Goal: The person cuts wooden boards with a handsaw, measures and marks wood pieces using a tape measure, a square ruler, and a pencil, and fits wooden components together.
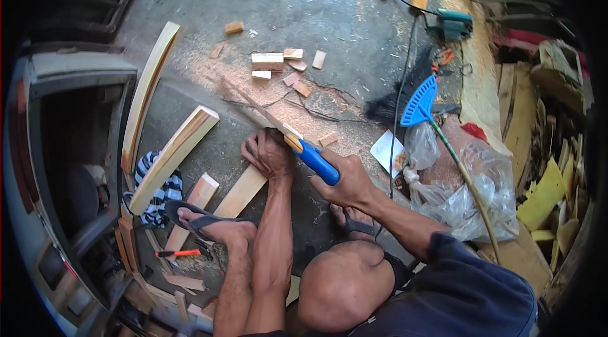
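My right hand (348, 180) is wrapped round the blue and yellow handle of a handsaw (315, 161). Its thin blade slants up and away to the left, a little blurred, over the sawdust. Curled fingers of my left hand (271, 152) grip a pale wooden board (242, 191) close to its far end, right beside the blade. The saw crosses the board near that end; the exact cut is hidden by my hand. Toward me the board runs down to my left foot in a dark flip-flop (199, 220), which rests over it.
Small wood offcuts (267, 61) lie in sawdust ahead. Longer timber pieces (177, 156) stand at left by a dark cabinet frame (82, 65). At right are a blue-headed broom (421, 101), plastic bags (475, 191), a cord, a green power tool (455, 24) and scrap wood (548, 194).
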A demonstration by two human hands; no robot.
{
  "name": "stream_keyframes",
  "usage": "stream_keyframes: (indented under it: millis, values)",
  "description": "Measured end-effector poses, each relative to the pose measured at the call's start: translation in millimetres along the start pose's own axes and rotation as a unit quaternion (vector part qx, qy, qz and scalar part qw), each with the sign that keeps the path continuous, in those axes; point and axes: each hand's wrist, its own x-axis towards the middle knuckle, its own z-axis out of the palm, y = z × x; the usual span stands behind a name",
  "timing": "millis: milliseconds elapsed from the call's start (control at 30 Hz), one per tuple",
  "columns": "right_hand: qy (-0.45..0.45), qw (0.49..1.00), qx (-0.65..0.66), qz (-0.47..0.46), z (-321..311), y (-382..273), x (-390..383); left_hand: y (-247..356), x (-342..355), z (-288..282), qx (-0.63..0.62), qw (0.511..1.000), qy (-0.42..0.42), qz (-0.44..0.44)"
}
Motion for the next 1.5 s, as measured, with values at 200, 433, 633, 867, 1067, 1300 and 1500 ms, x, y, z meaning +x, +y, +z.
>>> stream_keyframes:
  millis: [200, 433, 633, 867, 1067, 1300, 1500]
  values:
    - [-0.039, 0.999, -0.024, 0.000, -90.1, -5.1, -186.2, 4.1, 10.7, -7.4, 0.010, 0.996, 0.044, -0.073]
    - [0.003, 0.998, -0.052, -0.041, -23.8, -0.9, -41.4, -5.8, 6.7, 0.0, 0.016, 1.000, 0.008, -0.026]
    - [-0.053, 0.993, -0.095, -0.041, -71.9, -21.3, -129.7, -18.4, 7.1, -3.8, 0.035, 0.997, 0.028, -0.066]
    - [-0.011, 0.997, -0.062, -0.035, 10.3, 0.6, 21.2, -13.1, 5.4, 2.5, 0.020, 0.999, -0.015, -0.034]
    - [-0.023, 0.997, -0.070, -0.039, -59.5, -19.0, -108.1, -15.9, 6.6, -0.3, 0.044, 0.996, 0.015, -0.080]
    - [-0.093, 0.992, 0.028, 0.080, -5.1, -8.6, 5.6, -8.5, 8.6, -1.0, 0.001, 0.999, 0.032, -0.044]
    - [-0.009, 0.996, -0.046, -0.082, -52.6, 1.0, -107.2, -13.2, 8.6, -1.4, 0.039, 0.996, 0.031, -0.076]
